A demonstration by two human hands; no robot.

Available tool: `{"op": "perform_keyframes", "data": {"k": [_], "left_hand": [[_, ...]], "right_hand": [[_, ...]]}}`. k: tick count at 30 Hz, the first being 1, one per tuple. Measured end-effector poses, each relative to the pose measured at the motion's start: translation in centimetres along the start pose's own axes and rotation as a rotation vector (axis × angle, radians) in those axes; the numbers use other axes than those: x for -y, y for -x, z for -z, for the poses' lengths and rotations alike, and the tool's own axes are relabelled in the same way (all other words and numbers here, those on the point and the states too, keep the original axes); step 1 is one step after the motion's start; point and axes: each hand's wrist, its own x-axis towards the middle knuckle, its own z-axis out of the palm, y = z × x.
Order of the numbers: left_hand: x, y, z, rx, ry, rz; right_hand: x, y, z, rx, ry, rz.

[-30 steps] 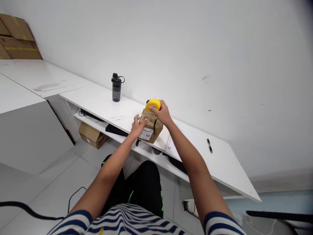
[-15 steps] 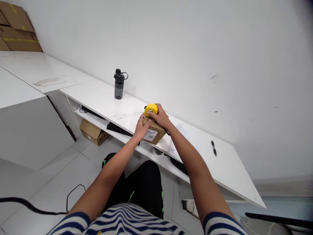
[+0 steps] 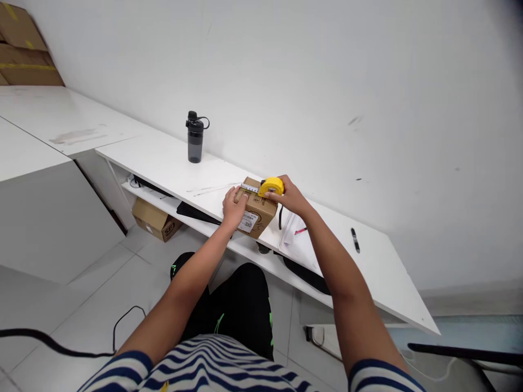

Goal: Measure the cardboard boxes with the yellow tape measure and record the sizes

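Note:
A small brown cardboard box with a white label on its near side stands on the white desk. My right hand is closed round a yellow tape measure at the box's right top edge. From its case a short length of blade runs left across the top of the box. My left hand grips the box's left side, thumb on top, its fingertips close to the blade's end. Whether those fingers also pinch the blade I cannot tell.
A dark water bottle stands behind on the desk. To the right lie papers, a red pen and a black marker. Beneath, a shelf holds dark items, and an open carton sits on the floor.
My right hand has moved right with the tape measure, drawing blade out across the box top. My left hand has stayed at the box's left side. The red pen has come into sight.

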Motion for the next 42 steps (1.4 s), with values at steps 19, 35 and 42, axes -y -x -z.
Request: {"op": "perform_keyframes", "data": {"k": [19, 35, 42], "left_hand": [[0.4, -0.7, -0.3, 0.068, 0.165, 0.0], [-0.1, -0.9, -0.4, 0.042, 0.14, -0.017], [-0.5, -0.6, -0.4, 0.042, 0.123, -0.008]], "right_hand": [[-4.2, 7.6, 4.2, -0.138, -0.079, -0.144], [-4.3, 6.6, 2.6, -0.157, -0.06, -0.093], [-3.8, 6.2, 2.4, -0.159, -0.084, -0.122]]}}
